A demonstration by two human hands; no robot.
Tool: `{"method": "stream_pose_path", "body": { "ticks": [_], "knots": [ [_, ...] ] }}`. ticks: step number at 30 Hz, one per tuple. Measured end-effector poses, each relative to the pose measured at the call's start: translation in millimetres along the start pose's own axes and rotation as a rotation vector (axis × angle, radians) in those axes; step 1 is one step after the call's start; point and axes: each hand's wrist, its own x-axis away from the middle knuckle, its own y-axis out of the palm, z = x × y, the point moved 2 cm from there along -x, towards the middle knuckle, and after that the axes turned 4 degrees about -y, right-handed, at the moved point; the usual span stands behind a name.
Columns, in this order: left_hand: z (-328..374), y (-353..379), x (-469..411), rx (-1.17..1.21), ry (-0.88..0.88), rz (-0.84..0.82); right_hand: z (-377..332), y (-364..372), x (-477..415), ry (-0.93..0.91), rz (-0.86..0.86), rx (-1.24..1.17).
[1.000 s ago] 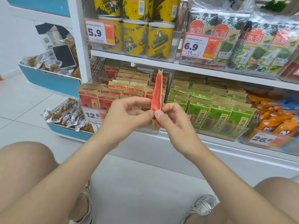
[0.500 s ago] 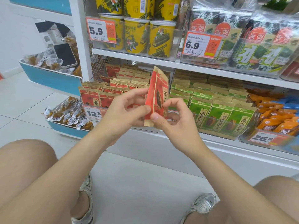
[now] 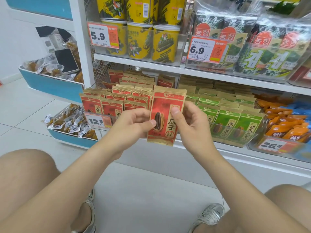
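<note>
While packet [image 3: 162, 105] is held, shelves [image 3: 134, 63] border tiles [image 3: 25, 106].

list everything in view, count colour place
held sunflower seed packet: one, red and tan, before lower shelf
red seed packets: many, red-tan, lower shelf left
green seed packets: many, green, lower shelf middle
orange packets: many, orange, lower shelf right
yellow tubs: several, yellow, upper shelf left
seaweed packs: several, green-black, upper shelf right
price tags: four, white-orange, shelf fronts
wrapped snacks: many, brown, blue bins left
left hand: one, pinches packet's left edge
right hand: one, pinches its right edge
</note>
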Motion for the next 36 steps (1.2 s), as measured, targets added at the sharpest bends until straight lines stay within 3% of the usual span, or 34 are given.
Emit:
{"method": "stream_pose_path", "body": {
  "ticks": [5,7,10,18,27,33,36],
  "knots": [
    [3,11,0,0.190,0.040,0.111,2,7,7,0.082,-0.117,-0.025],
    [3,12,1,0.217,0.024,0.142,-2,8,8,0.076,-0.091,-0.050],
    [2,12,1,0.209,-0.023,0.136,-2,6,8,0.086,-0.020,-0.082],
    [-2,23,3,0.337,-0.117,0.064,1,12,5,0.405,0.058,-0.324],
    [2,23,3,0.321,-0.139,0.067,-3,10,3,0.404,0.062,-0.277],
    [11,27,2,0.178,0.108,0.162,-9,7,6,0.181,-0.104,-0.063],
    [18,27,-3,0.079,0.266,0.242,-12,13,3,0.135,-0.063,-0.025]
  ]
}}
